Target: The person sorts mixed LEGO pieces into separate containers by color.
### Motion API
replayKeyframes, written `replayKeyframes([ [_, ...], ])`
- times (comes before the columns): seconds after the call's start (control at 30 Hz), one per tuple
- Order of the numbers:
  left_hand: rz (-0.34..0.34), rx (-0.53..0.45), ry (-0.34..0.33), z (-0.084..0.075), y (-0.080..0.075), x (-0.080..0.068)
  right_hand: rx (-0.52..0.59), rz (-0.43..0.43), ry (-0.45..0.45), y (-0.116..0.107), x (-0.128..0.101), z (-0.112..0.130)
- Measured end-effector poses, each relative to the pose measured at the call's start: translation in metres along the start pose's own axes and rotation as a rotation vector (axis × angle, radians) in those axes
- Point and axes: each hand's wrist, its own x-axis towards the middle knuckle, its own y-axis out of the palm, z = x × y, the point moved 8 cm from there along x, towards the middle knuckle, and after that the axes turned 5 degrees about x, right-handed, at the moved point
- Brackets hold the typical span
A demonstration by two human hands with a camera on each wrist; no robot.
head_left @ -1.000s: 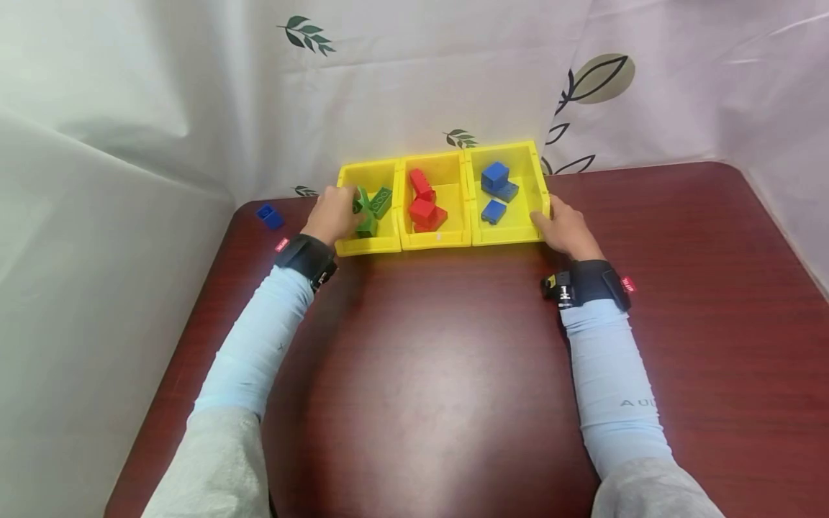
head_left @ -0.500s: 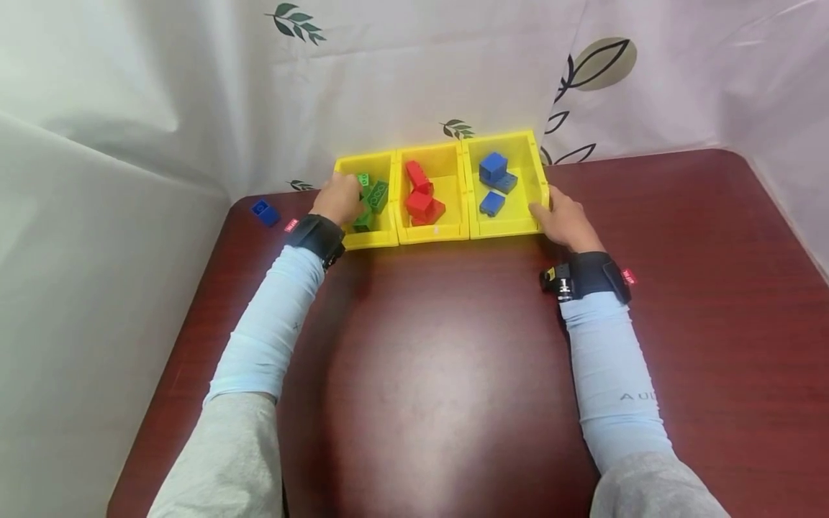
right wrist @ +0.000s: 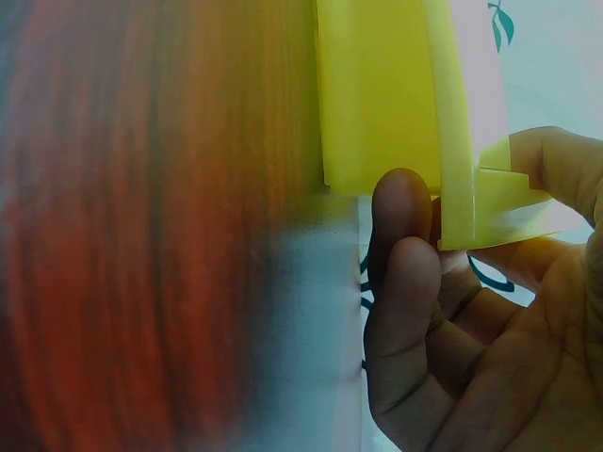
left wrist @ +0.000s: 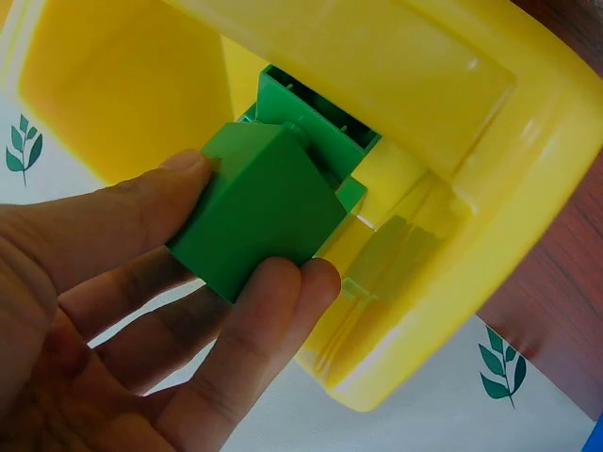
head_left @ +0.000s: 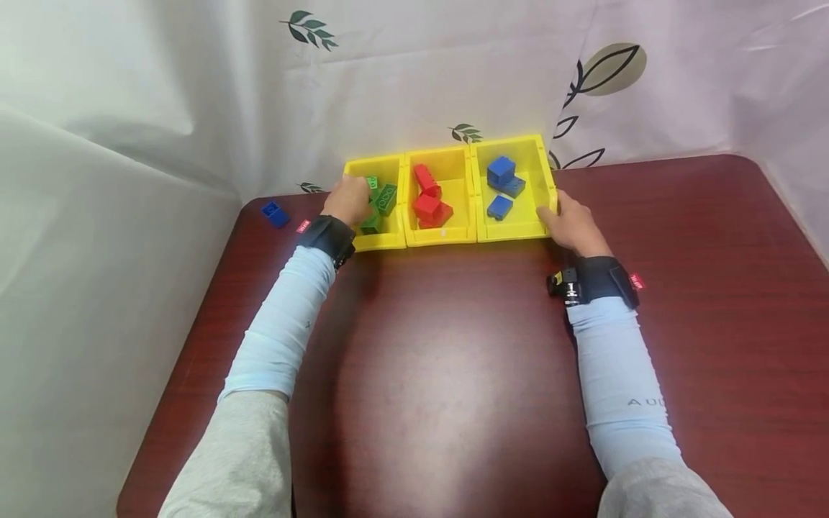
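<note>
My left hand (head_left: 350, 199) is at the left yellow bin (head_left: 378, 242), reaching over its left side. In the left wrist view, its thumb and fingers pinch a green building block (left wrist: 259, 202), close against another green block (left wrist: 316, 113). More green blocks (head_left: 386, 199) lie in that bin, partly behind the hand. My right hand (head_left: 573, 223) grips the outer side wall of the right yellow bin (head_left: 527, 229), thumb over the rim; the right wrist view shows fingers curled around the yellow edge (right wrist: 459, 141). Blue blocks (head_left: 501, 171) sit inside this bin.
Between them, the middle yellow bin (head_left: 460, 234) holds several red blocks (head_left: 427, 207). A loose blue block (head_left: 275, 214) lies on the dark red table (head_left: 427, 374) near its far left corner. A white leaf-print cloth (head_left: 401, 79) hangs directly behind the bins.
My left hand has shifted a little to the right, further over the left bin, and covers more of the green blocks. The right hand keeps its grip on the right bin.
</note>
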Motion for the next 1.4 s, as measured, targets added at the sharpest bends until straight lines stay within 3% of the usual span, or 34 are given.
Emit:
replayKeyframes([
  [0.17, -0.005, 0.046, 0.036, -0.005, 0.003, 0.005, -0.006, 0.002, 0.017, -0.001, -0.001, -0.006],
  [0.33, -0.015, 0.104, 0.128, -0.010, 0.008, 0.003, 0.011, 0.003, 0.041, 0.004, -0.003, -0.015],
  [0.5, -0.032, 0.021, 0.179, 0.002, -0.003, -0.007, 0.011, 0.001, 0.033, 0.005, -0.004, -0.021],
  [0.63, -0.148, -0.095, 0.143, 0.030, -0.030, -0.006, 0.006, -0.034, 0.023, -0.005, -0.006, -0.023],
  [0.77, -0.260, -0.136, 0.041, 0.081, -0.045, 0.002, 0.009, -0.045, 0.023, -0.011, -0.007, -0.022],
  [0.87, -0.262, -0.135, -0.029, 0.126, -0.035, 0.011, 0.017, -0.035, 0.029, -0.009, -0.007, -0.022],
  [1.03, -0.172, -0.138, -0.121, 0.188, 0.006, 0.016, -0.005, -0.003, 0.025, 0.002, -0.008, -0.021],
  [1.13, -0.113, -0.127, -0.128, 0.203, 0.030, 0.014, -0.017, 0.018, 0.016, 0.008, -0.009, -0.018],
  [1.2, -0.095, -0.111, -0.116, 0.205, 0.040, 0.014, -0.018, 0.018, 0.005, 0.009, -0.009, -0.015],
  [1.4, -0.145, -0.093, -0.160, 0.203, 0.034, 0.016, -0.010, -0.024, -0.035, 0.000, -0.005, -0.002],
])
